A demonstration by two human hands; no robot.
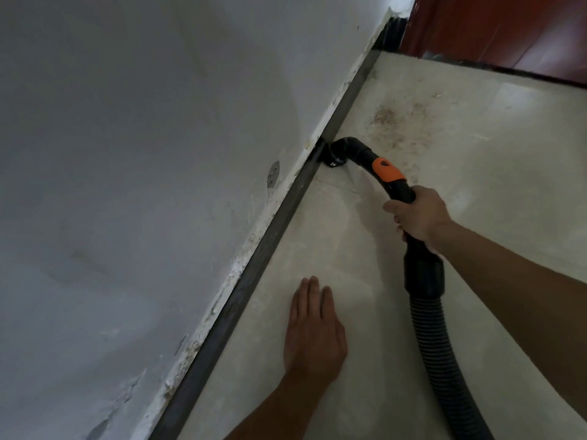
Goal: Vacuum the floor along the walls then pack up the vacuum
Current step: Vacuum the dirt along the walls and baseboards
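While the right hand (419, 214) grips the black wand (381, 168) at mid-frame, the nozzle (330, 155) points left into the dark strip (254, 249) under the wall (143, 154). The wand runs from lower right to upper left. The left hand (313, 331) lies flat on the floor (476, 185), fingers straight. The wall-edge step is in hand; next, I think, the nozzle must go toward the dust (386, 117) at upper right.

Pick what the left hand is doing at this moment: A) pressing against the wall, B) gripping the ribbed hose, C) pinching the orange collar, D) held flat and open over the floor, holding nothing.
D: the left hand is flat with straight fingers over the floor, while the right hand grips the vacuum tube.
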